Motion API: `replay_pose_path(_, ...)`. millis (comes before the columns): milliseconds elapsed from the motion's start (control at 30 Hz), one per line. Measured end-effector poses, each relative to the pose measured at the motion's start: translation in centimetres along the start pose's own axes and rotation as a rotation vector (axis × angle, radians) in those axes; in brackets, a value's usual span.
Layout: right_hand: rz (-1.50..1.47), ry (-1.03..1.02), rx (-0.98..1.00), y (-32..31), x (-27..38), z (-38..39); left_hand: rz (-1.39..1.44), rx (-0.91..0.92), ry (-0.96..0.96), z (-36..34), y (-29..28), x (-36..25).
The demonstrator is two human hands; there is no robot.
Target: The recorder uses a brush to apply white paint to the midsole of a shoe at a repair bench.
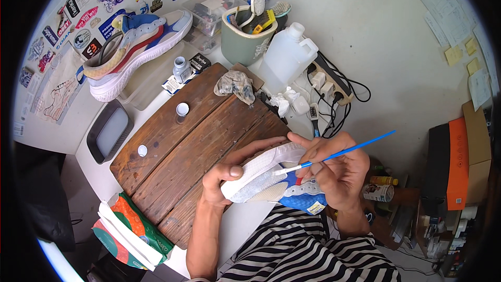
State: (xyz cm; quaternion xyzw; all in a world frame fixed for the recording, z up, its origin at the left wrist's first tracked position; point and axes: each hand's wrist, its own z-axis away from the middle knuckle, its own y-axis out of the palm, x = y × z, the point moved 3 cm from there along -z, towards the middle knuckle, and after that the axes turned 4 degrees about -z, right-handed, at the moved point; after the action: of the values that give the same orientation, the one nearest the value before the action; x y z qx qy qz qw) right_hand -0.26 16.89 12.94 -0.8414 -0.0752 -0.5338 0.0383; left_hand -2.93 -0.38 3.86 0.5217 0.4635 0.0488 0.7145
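My left hand (222, 177) is wrapped round a sneaker (255, 183), its thumb on the white sole. The shoe lies tilted on its side above my lap, grey mesh and blue parts turned up toward me. Between the fingers of my right hand (339, 172) is a thin paintbrush (344, 151) with a blue handle. Its pale bristle tip touches the grey upper just below the sole edge. Some right-hand fingers also rest against the shoe. A matching sneaker (135, 47), white-soled with red and blue parts, stands at the back left on a clear plastic box.
A brown wooden board (172, 151) covers the table, bearing a stained rag (235, 84), a small cup (182, 109) and a white cap (142, 150). Behind stand a bottle (181, 68), a green brush bin (240, 42) and a jug (287, 55). A tissue pack (133, 232) lies front left; cables (344, 109) sit right.
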Motion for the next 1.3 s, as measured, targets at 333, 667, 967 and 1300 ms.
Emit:
replay_pose_path(333, 0.049, -0.001, 0.014, -0.2, -0.4, 0.3, -0.022, 0.006, 0.009, 0.0, 0.0, -0.1)
replay_pose_path(667, 0.045, -0.011, -0.037, -0.9, -0.3, 0.5, -0.012, 0.027, -0.012, 0.1, -0.1, -0.1)
replay_pose_path(967, 0.039, 0.003, 0.025, 0.6, -0.3, 0.1, -0.023, 0.016, 0.001, 0.0, 0.0, -0.1)
replay_pose_path(1300, 0.101, 0.047, -0.019, -0.6, -0.4, 0.6, -0.015, 0.023, 0.001, 0.0, -0.1, 0.0)
